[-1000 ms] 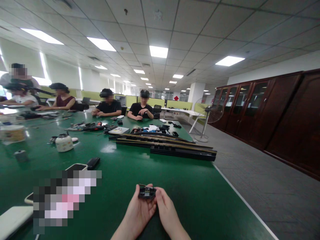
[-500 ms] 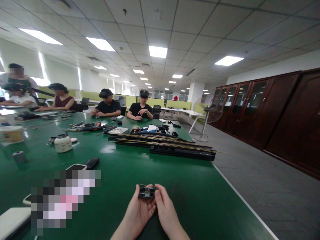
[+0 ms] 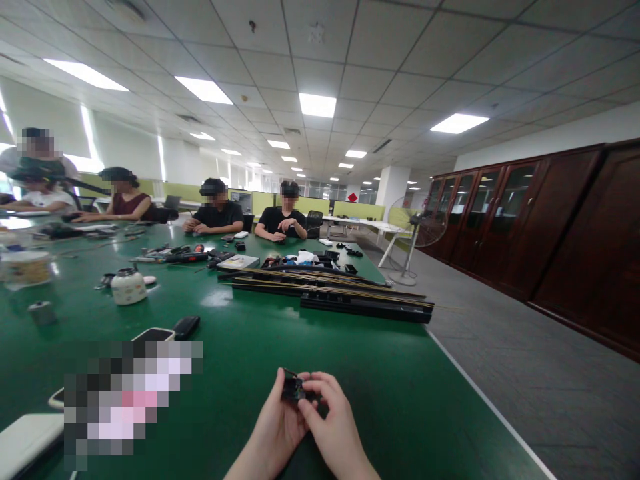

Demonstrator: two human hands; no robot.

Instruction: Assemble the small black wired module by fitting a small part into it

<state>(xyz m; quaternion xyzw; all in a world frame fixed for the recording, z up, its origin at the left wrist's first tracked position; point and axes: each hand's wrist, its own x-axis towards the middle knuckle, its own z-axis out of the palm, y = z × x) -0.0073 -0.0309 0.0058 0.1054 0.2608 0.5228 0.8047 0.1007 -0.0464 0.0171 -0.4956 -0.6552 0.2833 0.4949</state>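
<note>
A small black electronic part (image 3: 291,389) with a thin wire along its top edge is held just above the green table. My left hand (image 3: 280,417) is closed round it from the left and below, thumb on its near-left side. My right hand (image 3: 327,407) pinches its right end between thumb and fingers, covering that end. What exactly the part is, I cannot make out.
Long black rails (image 3: 367,308) with thin brass-coloured rods lie across the green table (image 3: 240,363). To the left are a blurred-out patch, a black wallet-like item (image 3: 187,327), a white jar (image 3: 129,287) and a grey cylinder (image 3: 42,313). Several people sit across the table.
My right hand has moved in from beside the part, and its fingers and thumb now close over the right end. The part has turned slightly in my left hand.
</note>
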